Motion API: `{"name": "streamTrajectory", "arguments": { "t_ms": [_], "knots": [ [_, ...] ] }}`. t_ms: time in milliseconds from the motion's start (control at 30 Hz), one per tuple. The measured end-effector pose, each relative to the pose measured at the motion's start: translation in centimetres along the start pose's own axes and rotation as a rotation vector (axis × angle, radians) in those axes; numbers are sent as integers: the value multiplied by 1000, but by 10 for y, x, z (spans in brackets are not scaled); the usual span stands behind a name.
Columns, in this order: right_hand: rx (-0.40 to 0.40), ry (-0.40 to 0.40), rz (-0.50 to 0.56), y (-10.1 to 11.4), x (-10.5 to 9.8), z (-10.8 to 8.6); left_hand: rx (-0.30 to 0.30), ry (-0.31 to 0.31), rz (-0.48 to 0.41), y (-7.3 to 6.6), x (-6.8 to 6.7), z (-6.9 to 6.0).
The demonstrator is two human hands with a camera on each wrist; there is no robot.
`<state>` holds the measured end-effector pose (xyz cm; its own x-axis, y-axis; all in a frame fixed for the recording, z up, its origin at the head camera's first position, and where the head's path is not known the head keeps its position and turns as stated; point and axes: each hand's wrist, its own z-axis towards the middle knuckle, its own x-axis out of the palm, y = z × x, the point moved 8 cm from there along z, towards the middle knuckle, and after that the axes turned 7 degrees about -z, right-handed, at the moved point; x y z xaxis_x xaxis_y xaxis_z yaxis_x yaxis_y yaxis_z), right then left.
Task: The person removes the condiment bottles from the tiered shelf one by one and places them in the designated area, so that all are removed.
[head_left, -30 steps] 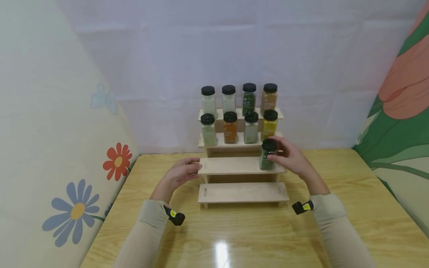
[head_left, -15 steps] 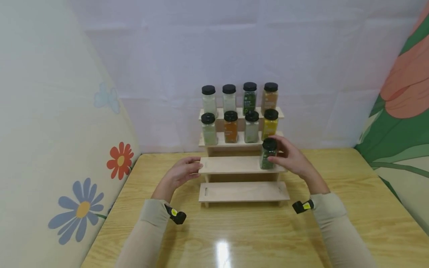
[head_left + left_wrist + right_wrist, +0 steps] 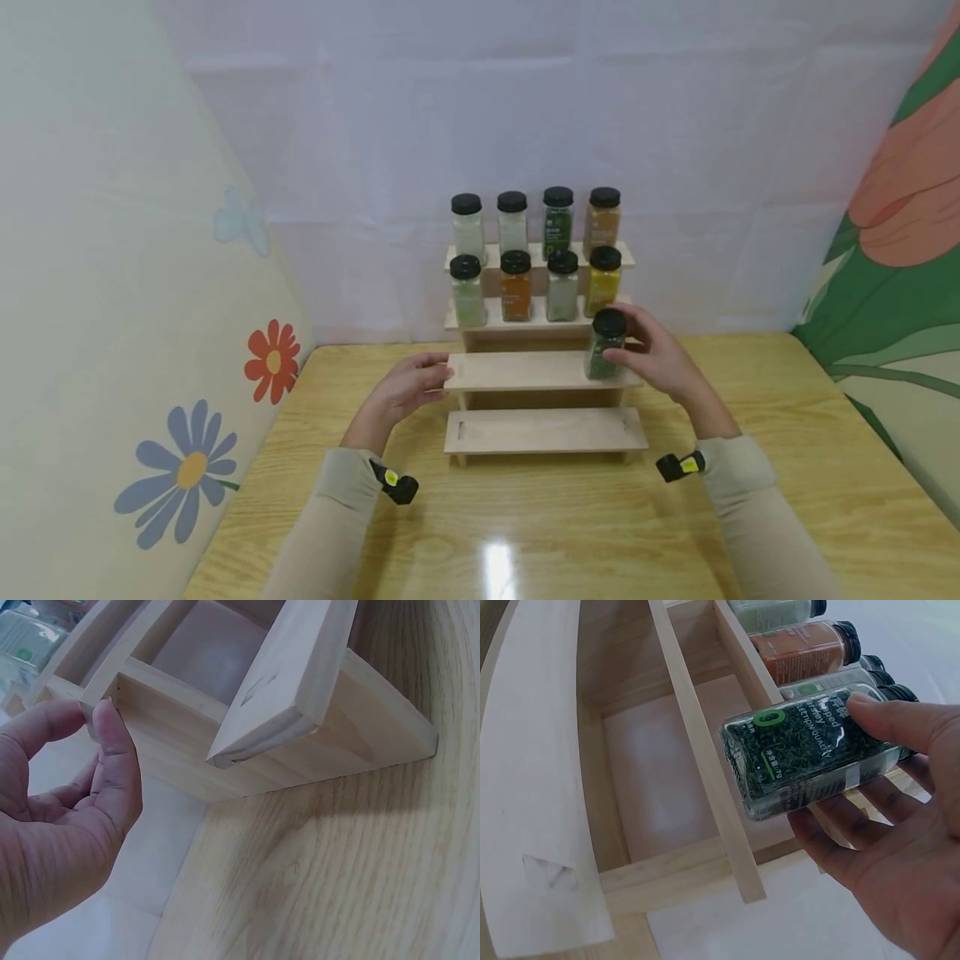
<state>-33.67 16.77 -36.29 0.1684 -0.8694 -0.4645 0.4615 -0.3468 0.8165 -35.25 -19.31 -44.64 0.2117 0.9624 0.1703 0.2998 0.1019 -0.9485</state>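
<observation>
A four-tier wooden spice rack (image 3: 547, 432) stands on the table. My right hand (image 3: 654, 350) holds a black-capped glass jar of dried parsley (image 3: 604, 357) at the right end of the second tier from the front. In the right wrist view, the thumb presses the label side of the parsley jar (image 3: 802, 746) and the fingers are under the opposite side. The jar leans slightly right; whether its base touches the shelf, I cannot tell. My left hand (image 3: 408, 387) pinches the left end of that same tier between thumb and fingers, as the left wrist view shows at the rack's edge (image 3: 90, 712).
Behind, the third tier carries several spice jars, including an orange jar (image 3: 516, 287) and a yellow jar (image 3: 603, 283). More jars, among them a dark green jar (image 3: 558, 225), line the top tier. A white cloth backdrop (image 3: 450, 108) hangs close behind the rack.
The parsley jar has shifted a little to the right and tilted slightly, with my right hand still around it. My left hand keeps its place at the rack's left end.
</observation>
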Motion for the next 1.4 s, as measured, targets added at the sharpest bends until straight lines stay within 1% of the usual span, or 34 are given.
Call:
{"name": "streamTrajectory", "arguments": {
  "t_ms": [100, 233, 433, 600, 733, 867, 967, 1100, 1233, 1400],
  "knots": [
    [-5, -7, -7, 1, -5, -1, -13, -18, -11, 1, -1, 2],
    [5, -7, -23, 2, -13, -3, -19, -39, -23, 1, -2, 1],
    [37, -8, -14, -1, -25, -7, -13, -40, -10, 0, -2, -1],
    [68, -8, -30, -5, -34, -13, -17, -63, -2, 0, -1, 0],
    [76, -6, -63, -7, -43, -18, -18, -77, 2, 0, 0, 1],
    [75, -5, -67, -10, -50, -22, -11, -92, 6, 0, 1, 2],
    [73, -6, -61, -15, -56, -26, -7, -106, 7, 1, 2, 3],
    [80, -18, -62, -23, -65, -30, 4, -110, 17, 1, 3, 4],
    [93, -39, -58, -33, -72, -33, 14, -102, 29, 0, 3, 3],
    [108, -76, -76, -47, -79, -34, 10, -98, 26, 1, 4, 4]
  ]
}}
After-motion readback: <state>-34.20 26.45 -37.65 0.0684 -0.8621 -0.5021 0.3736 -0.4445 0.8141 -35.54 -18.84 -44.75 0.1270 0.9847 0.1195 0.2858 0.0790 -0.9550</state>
